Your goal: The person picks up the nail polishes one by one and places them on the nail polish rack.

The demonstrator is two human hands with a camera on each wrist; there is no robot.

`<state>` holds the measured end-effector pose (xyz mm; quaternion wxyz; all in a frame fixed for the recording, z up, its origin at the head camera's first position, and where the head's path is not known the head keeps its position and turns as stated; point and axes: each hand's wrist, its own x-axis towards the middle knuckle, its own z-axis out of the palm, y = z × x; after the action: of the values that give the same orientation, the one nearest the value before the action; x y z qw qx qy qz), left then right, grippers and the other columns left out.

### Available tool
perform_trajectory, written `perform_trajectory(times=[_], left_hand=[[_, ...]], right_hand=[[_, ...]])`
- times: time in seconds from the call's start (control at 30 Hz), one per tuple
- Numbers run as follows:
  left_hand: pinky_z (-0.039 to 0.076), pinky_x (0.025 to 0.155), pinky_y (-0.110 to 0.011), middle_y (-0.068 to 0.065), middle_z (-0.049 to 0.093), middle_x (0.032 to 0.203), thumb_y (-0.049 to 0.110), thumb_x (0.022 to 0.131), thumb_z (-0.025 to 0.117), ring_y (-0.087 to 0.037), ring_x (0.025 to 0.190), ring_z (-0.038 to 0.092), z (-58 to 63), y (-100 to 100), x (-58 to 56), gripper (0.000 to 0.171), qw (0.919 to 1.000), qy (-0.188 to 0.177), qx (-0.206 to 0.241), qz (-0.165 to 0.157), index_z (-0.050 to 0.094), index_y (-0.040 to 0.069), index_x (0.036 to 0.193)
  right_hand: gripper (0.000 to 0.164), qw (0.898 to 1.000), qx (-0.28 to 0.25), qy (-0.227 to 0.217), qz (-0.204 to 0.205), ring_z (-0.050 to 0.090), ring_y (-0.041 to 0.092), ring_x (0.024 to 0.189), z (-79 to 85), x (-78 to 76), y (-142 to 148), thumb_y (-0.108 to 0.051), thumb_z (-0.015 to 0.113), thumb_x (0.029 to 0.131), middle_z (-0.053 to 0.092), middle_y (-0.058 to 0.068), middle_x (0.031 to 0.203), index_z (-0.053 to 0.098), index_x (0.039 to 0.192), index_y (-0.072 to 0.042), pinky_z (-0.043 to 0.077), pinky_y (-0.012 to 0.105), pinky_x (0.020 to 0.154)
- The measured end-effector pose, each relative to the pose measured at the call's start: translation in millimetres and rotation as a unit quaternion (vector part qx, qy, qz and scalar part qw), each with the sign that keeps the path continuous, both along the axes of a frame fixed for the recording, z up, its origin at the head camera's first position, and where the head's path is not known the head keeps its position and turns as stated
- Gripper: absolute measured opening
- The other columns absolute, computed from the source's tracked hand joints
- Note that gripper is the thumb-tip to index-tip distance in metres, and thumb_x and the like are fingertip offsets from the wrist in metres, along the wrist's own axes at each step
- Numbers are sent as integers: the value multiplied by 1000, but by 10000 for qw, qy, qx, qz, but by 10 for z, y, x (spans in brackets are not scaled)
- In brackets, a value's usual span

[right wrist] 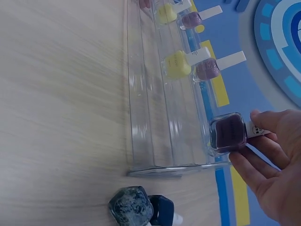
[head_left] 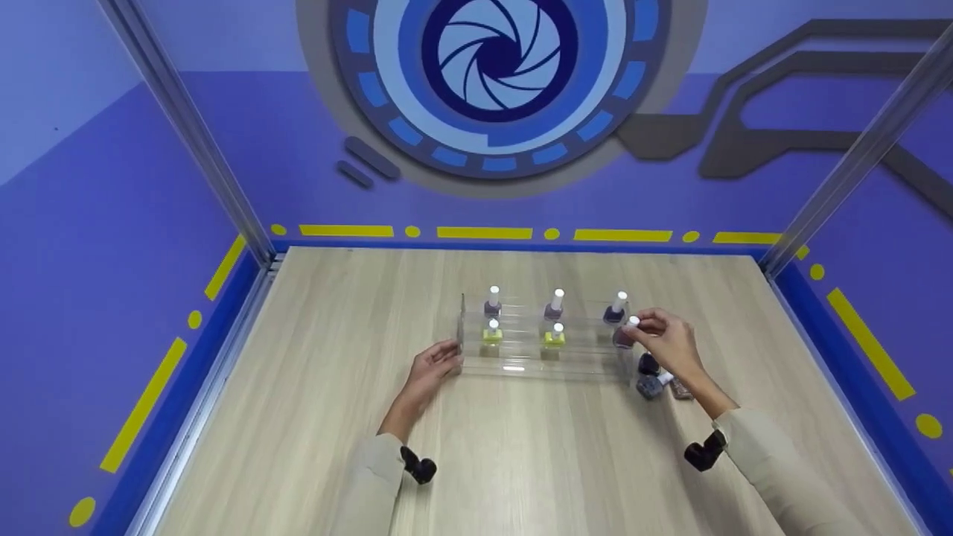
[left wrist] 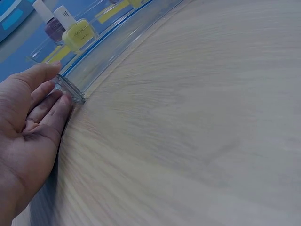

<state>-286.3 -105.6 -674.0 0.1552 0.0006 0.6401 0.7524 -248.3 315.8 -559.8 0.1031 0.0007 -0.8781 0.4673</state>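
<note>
A clear stepped acrylic rack (head_left: pixel 536 366) stands on the table. My right hand (head_left: pixel 674 344) pinches a dark purple nail polish bottle (right wrist: pixel 229 133) by its white cap, over the rack's right end. At the rack's left end, my left hand (head_left: pixel 430 376) rests its fingers against the side panel, thumb near the upper edge. Two yellow nail polish bottles, one at left (head_left: pixel 492 337) and one at centre (head_left: pixel 553 339), stand upright on a middle step. Behind them on a higher step are a mauve bottle (head_left: pixel 492 307), another mauve bottle (head_left: pixel 553 310) and a dark bottle (head_left: pixel 614 313).
Beside the rack's right end, below my right hand, lie a black bottle (head_left: pixel 648 363), a grey-blue speckled bottle (right wrist: pixel 131 206) and a brownish glittery bottle (head_left: pixel 680 388). The wooden table (head_left: pixel 506 461) is bounded by blue-purple panels (head_left: pixel 283 164) at the back and sides.
</note>
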Motion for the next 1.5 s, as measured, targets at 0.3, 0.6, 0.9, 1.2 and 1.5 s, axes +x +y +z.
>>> perform_trajectory(times=[0.3,0.6,0.9,1.2,1.5], left_hand=[[53,108,-33,-26,49,152,9,99,65,-35,144,48,-9,15,32,50,10000,20,-15,28,50,-5,144],[55,105,-32,-27,49,151,8,100,64,-35,143,49,14,13,36,50,9999,120,94,-42,48,-7,145],[55,106,-32,-26,47,155,9,100,64,-35,144,47,23,16,30,51,9999,96,34,-36,48,-5,147],[56,104,-31,-26,49,153,8,100,64,-34,142,50,17,18,43,50,9999,94,44,7,49,-6,145],[57,102,-30,-27,48,153,7,100,63,-33,141,51,3,7,18,49,9999,81,76,41,48,-7,145]], right_hand=[[23,9991,-380,-40,-175,67,-9,82,-133,-57,-71,-6,77,90,76,25,102,68,107,7,54,5,76],[20,9994,-236,244,-21,75,10,89,-230,-70,-122,-3,76,90,77,24,101,70,107,5,55,7,79],[18,9989,-187,411,-107,76,20,91,-306,-100,-117,-1,77,89,76,23,100,69,104,5,54,6,79],[18,9990,26,440,-5,78,23,89,-408,-121,-132,1,80,85,77,22,95,69,99,5,58,12,78],[20,9991,218,345,133,76,35,96,-365,-144,-165,3,78,86,77,23,100,70,105,6,63,25,82]])
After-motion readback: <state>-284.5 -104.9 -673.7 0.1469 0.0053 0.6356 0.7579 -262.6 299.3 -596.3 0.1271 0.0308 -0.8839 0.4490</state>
